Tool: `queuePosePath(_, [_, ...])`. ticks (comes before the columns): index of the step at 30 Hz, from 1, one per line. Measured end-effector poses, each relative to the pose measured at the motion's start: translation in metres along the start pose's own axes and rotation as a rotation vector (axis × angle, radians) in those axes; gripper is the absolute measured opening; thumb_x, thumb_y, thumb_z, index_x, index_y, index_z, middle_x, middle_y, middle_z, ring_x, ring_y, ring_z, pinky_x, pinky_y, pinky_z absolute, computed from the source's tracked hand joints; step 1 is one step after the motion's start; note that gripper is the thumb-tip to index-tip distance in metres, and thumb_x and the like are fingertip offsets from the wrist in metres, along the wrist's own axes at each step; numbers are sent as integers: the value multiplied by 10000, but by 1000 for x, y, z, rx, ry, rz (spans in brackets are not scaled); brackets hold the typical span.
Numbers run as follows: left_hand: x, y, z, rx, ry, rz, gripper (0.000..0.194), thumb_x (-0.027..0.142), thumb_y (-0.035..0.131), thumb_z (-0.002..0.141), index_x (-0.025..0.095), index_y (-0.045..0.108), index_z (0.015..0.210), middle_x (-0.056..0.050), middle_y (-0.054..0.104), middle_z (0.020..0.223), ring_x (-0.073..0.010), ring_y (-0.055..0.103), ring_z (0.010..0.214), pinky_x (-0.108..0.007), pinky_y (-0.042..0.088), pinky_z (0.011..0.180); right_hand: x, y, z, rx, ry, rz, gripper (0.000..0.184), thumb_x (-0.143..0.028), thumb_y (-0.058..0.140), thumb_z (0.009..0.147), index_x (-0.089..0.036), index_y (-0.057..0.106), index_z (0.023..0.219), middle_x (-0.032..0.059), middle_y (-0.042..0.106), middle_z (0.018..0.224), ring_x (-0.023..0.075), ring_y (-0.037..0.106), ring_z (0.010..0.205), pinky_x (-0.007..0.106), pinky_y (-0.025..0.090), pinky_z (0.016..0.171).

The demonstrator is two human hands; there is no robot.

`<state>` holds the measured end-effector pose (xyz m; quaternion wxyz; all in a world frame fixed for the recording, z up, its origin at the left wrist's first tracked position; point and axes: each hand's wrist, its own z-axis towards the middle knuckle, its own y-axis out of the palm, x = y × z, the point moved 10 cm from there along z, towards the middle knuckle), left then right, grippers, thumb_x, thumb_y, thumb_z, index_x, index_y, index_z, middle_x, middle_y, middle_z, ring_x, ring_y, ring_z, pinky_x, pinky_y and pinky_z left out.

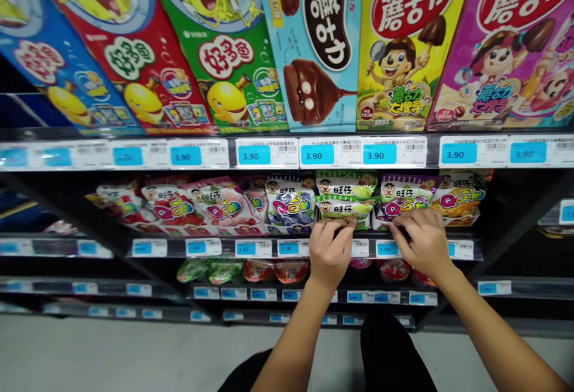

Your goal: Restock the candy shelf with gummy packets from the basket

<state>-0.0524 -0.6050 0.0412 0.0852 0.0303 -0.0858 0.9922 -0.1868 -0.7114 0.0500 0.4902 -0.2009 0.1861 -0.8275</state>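
My left hand [329,251] curls its fingers over the lower edge of a green bag of Want Want QQ gummy candy [345,213], which stands on the shelf's front lip. Close to it, my right hand [424,242] presses its fingertips on the lower edge of a purple QQ gummy bag [401,204]. Both bags lean in a packed row with other QQ bags, such as a yellow one [457,198]. My fingers hide the bottoms of both bags.
Above stand tilted snack boxes, including a yellow Mushroom Choco box [406,45], over a price strip [314,153]. A lower shelf holds round candy packs [260,271]. Black shelf uprights [520,219] frame the bay, and a grey floor [112,350] lies below.
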Motion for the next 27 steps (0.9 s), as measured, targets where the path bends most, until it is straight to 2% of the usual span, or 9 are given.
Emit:
queuePosePath(3, [7, 2, -13, -10, 71, 53, 305, 54, 669, 832, 136, 676, 1126, -106, 689, 954, -233, 606, 946, -379, 536, 860, -1, 0, -1, 8, -25, -15, 71, -247, 605, 961, -186, 623, 930, 65, 664, 849, 253, 574, 813, 415, 394, 750])
queuePosePath(6, [14, 2, -26, 2, 124, 113, 404, 100, 661, 809, 136, 646, 1211, -131, 666, 1040, -270, 581, 1038, -427, 511, 929, -4, -8, -4, 95, -61, -7, 99, -199, 650, 920, -176, 620, 1012, 96, 648, 913, 271, 580, 847, 427, 432, 767])
queuePosePath(8, [10, -3, -30, 57, 71, 133, 393, 116, 665, 796, 152, 650, 1187, -140, 636, 1042, -283, 565, 1032, -466, 499, 924, -6, -14, -7, 160, -81, -2, 193, -162, 681, 886, -173, 611, 1066, 110, 633, 939, 279, 580, 865, 435, 455, 781])
queuePosePath(11, [-2, -7, -32, 97, -70, 154, 363, 115, 660, 805, 139, 632, 1166, -158, 604, 1052, -292, 552, 1029, -483, 492, 911, -8, -14, -8, 166, -94, -25, 211, -166, 707, 865, -190, 615, 1053, 99, 627, 920, 284, 577, 862, 454, 464, 795])
queuePosePath(14, [-6, -2, -29, 44, -132, 181, 350, 128, 646, 827, 135, 625, 1176, -166, 602, 1078, -300, 545, 1051, -483, 471, 932, -7, -12, -8, 150, -83, -37, 175, -182, 711, 862, -191, 629, 1016, 98, 637, 915, 290, 578, 862, 465, 465, 798])
queuePosePath(20, [-4, 1, -26, -21, -142, 206, 385, 199, 627, 844, 106, 627, 1217, -173, 609, 1115, -305, 524, 1078, -475, 434, 992, -4, -15, -6, 167, -116, 7, 93, -169, 737, 837, -194, 670, 897, 75, 667, 855, 251, 617, 802, 433, 458, 790])
queuePosePath(24, [-4, 2, -28, -7, -121, 182, 432, 234, 616, 840, 118, 623, 1256, -126, 651, 1100, -260, 547, 1042, -426, 427, 1010, 0, -16, -9, 259, -201, -84, 112, -257, 791, 814, -185, 705, 805, 82, 681, 781, 214, 641, 714, 390, 437, 710])
queuePosePath(26, [-5, 2, -28, 1, -115, 176, 443, 230, 612, 834, 139, 626, 1267, -88, 673, 1082, -230, 553, 1022, -398, 421, 1016, 17, -9, -18, 274, -141, -150, 164, -364, 809, 789, -217, 741, 805, 71, 701, 743, 209, 647, 678, 391, 392, 650])
queuePosePath(27, [-6, 2, -28, -2, -120, 178, 441, 230, 607, 835, 151, 631, 1268, -71, 681, 1076, -217, 555, 1014, -389, 417, 1016, 30, -3, -23, 250, -66, -130, 197, -419, 810, 769, -232, 753, 799, 64, 700, 711, 207, 658, 680, 383, 373, 620])
